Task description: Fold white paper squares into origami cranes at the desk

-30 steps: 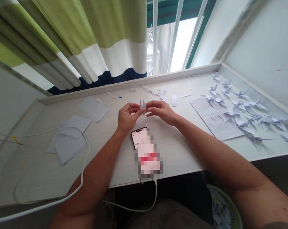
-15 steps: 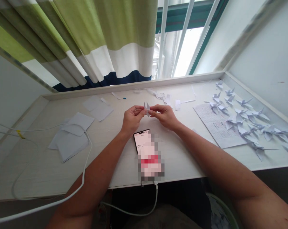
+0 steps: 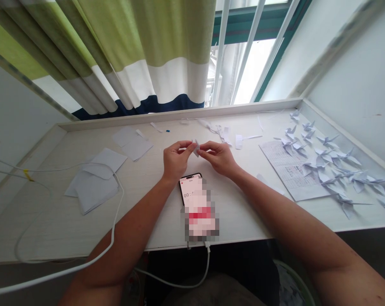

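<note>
At the centre of the frame, the fingertips of the left hand (image 3: 176, 160) and right hand (image 3: 218, 159) pinch a small folded paper figure (image 3: 196, 148) from both sides, just above a smartphone (image 3: 189, 187) on the white desk (image 3: 52, 225).

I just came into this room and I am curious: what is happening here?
A person holds a small folded piece of white paper between the left hand and right hand, above a white desk. A phone lies just below the hands. Folded paper cranes lie to the right, some on a printed sheet; loose paper squares lie to the left.
</note>
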Available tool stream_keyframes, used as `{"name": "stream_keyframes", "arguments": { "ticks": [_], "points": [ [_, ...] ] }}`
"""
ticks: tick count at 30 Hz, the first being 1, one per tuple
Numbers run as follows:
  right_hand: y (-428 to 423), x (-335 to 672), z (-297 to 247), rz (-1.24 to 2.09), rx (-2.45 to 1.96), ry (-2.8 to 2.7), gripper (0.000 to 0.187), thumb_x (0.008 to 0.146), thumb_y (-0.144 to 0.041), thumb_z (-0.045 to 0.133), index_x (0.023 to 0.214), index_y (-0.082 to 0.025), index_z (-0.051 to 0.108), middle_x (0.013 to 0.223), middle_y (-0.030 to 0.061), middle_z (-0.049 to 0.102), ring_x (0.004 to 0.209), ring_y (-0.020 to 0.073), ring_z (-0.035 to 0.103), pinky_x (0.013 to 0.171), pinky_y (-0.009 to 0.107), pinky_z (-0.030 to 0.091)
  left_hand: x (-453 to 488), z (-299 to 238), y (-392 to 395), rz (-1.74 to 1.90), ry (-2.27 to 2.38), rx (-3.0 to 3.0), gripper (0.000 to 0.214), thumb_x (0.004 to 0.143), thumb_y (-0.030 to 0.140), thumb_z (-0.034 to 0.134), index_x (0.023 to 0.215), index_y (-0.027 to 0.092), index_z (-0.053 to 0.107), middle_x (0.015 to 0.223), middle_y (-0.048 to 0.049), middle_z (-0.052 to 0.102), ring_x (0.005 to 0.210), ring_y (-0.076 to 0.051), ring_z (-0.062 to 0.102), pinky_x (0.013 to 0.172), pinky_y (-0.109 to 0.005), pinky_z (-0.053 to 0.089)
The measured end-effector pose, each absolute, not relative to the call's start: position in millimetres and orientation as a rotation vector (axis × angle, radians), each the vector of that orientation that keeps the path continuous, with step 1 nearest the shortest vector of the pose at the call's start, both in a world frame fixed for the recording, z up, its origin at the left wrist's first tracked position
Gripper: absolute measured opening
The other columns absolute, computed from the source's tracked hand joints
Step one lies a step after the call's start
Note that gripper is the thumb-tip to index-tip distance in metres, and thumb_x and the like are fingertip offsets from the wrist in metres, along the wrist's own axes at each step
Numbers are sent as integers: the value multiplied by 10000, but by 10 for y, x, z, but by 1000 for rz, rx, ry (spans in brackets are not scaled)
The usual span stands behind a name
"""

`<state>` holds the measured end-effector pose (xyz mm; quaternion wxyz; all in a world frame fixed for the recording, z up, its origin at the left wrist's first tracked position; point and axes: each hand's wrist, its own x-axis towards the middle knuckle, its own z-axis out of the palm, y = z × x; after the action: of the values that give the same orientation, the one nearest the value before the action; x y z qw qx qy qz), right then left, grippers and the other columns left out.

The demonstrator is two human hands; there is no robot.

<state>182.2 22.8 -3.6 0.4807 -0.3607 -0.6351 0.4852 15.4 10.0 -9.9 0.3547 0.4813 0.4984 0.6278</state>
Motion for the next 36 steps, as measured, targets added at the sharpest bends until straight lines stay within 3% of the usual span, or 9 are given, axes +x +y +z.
{"name": "stream_keyframes", "arguments": {
  "ticks": [14,26,32,36],
  "points": [
    [239,1833,-23,1387,-816,-1469,393,752,-528,887,908,-184,782,820,30,755,744,156,680,775,343,585,182,-85,97,1650,1127,1169,295,730,424,909,859,188,788,840,-26,774,798,-149,708,749,-269,559],
    [246,1830,-39,1396,-824,-1468,405,742,-544,889,891,-186,771,811,27,746,738,159,669,775,347,586,187,-11,87,1667,1087,1125,337,673,422,951,858,185,800,833,-33,788,782,-150,709,778,-294,569],
    [221,1795,-25,1366,-804,-1465,394,758,-544,880,862,-189,745,837,27,739,789,161,661,810,335,557,202,24,77,1677,1115,1126,337,671,424,948,833,180,782,803,-29,775,739,-145,703,733,-284,571],
    [192,1766,-9,1454,-747,-1446,436,760,-582,867,863,-186,717,833,32,743,798,165,671,811,337,555,242,30,57,1645,1085,1117,349,675,436,945,819,171,769,739,-20,750,635,-131,663,619,-279,553]
  ]
}}
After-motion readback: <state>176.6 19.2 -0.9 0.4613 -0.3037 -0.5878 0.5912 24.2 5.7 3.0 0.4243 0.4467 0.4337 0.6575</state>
